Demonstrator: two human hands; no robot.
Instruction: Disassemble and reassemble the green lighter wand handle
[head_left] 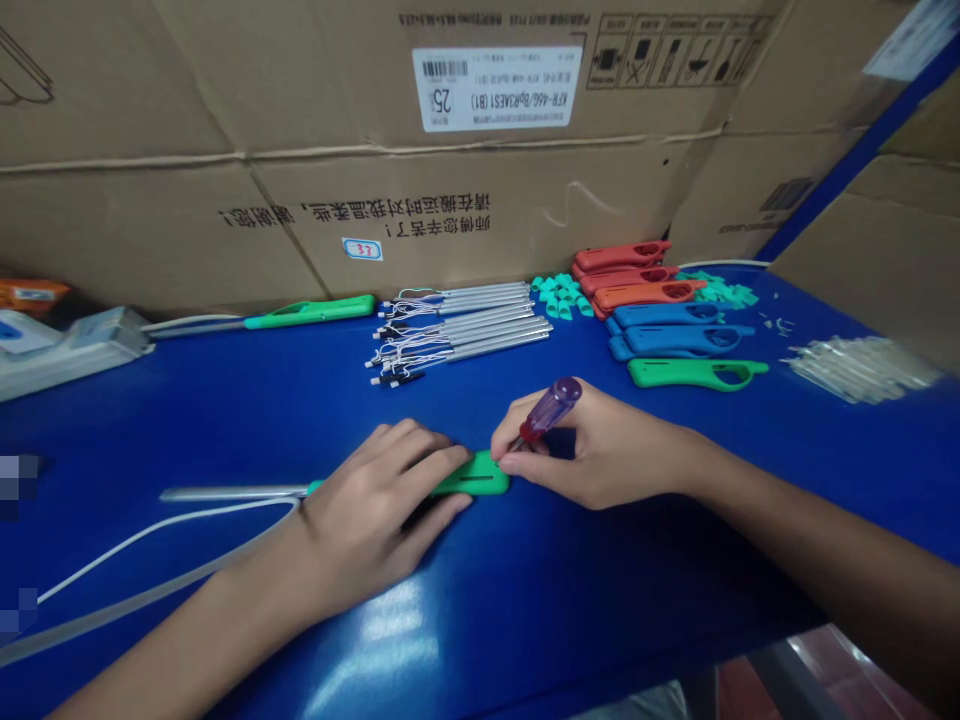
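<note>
The lighter [484, 481] was laid flat on the tabletop [570, 610], in front of the person, with its tube [225, 493] pointed to the left. It was gripped by the left hand [394, 475], whose fingers were placed over the green body and whose thumb was set along the near edge. The screwdriver [553, 408] was pinched in the right hand [600, 455], its shaft tilted and directed at the right end of the body.

From this, the step in hand was judged to be the turning of a screw at that end; the screw itself was hidden by the fingertips. For the next move, a firm hold by the left hand seemed to be called for, with the shaft brought more upright and pressure applied as the screwdriver was twisted, lest the tip slip. Farther back, rods [491, 330] and blue casings [675, 328] were laid out in groups.
</note>
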